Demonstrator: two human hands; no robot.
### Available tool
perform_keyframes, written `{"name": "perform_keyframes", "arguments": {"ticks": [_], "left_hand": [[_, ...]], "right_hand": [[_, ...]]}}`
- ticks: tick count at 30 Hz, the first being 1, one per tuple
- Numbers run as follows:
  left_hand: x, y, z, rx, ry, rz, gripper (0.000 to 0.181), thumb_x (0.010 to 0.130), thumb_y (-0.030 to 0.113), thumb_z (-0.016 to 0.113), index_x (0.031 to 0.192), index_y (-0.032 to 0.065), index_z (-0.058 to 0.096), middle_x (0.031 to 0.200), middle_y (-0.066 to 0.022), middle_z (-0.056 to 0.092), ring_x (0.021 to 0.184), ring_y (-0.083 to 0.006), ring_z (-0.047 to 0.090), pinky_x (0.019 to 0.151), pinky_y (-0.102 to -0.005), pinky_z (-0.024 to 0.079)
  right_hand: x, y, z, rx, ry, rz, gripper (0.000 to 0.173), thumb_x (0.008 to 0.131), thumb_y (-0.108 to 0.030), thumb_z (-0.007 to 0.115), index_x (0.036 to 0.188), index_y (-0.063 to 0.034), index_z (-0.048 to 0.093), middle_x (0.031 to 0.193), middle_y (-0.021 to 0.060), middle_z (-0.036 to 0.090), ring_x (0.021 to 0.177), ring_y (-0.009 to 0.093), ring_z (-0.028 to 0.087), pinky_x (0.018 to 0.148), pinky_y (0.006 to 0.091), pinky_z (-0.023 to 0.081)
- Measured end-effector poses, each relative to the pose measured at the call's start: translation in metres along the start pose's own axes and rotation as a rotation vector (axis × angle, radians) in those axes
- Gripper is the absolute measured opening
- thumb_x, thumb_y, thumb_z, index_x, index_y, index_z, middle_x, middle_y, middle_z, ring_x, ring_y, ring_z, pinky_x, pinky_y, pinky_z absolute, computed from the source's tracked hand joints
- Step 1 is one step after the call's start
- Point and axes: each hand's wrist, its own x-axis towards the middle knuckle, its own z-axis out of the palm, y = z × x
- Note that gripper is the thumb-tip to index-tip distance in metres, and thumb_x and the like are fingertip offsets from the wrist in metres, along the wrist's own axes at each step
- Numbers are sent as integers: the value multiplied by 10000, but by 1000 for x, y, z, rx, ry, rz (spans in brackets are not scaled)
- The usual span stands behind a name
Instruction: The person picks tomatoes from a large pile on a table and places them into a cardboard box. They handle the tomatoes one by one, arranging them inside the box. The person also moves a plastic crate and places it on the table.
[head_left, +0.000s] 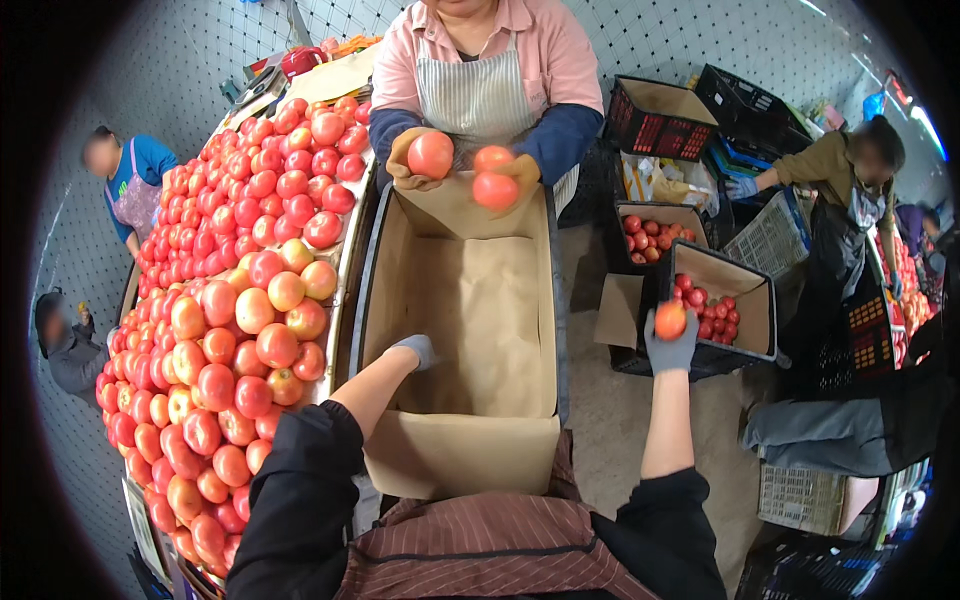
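Observation:
Straight before me stands a crate (564, 322) lined with brown paper, with a paper flap (461, 454) folded out over its near end. My left hand (421, 351), in a grey glove, is over the left part of this crate; its fingers point down and are mostly hidden from view. Off to the right, my right hand (670, 349), gloved in grey too, is shut on an orange-red tomato (670, 320). That hand is above the near left edge of a smaller paper-lined crate (754, 300), where several red tomatoes (718, 322) lie.
A broad heap of tomatoes (232, 360) covers the table at left. Across the crate, a co-worker's gloved hands (409, 169) hold 3 tomatoes. Another tomato crate (664, 217) and black crates (660, 120) stand at right. One person (847, 180) reaches among crates there; others stand farther left.

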Motion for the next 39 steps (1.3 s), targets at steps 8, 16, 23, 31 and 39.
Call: {"name": "perform_keyframes", "arguments": {"ticks": [8,16,23,31,39], "left_hand": [[92,-37,87,-6,-31,-149,707,753,508,600,1301,89,449,1325,-166,443,1201,-347,442,944,-450,411],[-4,29,24,316,120,162,860,672,458,687,1374,127,317,1410,-140,305,1284,-353,321,958,-486,394],[7,67,62,573,228,973,731,688,200,637,1358,221,345,1395,-127,317,1267,-323,338,929,-447,406],[18,49,71,605,449,1147,668,694,342,644,1292,299,350,1332,-85,303,1275,-331,270,879,-482,379],[8,36,71,470,366,1030,461,858,369,469,1298,265,379,1421,-144,267,1324,-383,227,965,-562,286]], "right_hand": [[67,-56,-109,-26,172,-199,558,782,-444,647,1186,-89,497,1231,116,471,1090,306,484,881,455,490],[68,-39,-77,-293,43,-9,434,843,-360,606,1167,-90,502,1209,125,538,1108,306,520,958,455,417],[-36,50,14,-711,-87,97,380,855,-343,606,1116,-71,557,977,81,614,835,217,608,724,350,515],[-178,114,93,-1760,-884,-940,197,781,-190,656,953,-96,636,951,70,634,928,208,586,918,391,377],[-174,124,87,-1860,-851,-1006,152,762,-248,652,856,-129,652,866,41,645,860,209,584,940,434,336]]}}
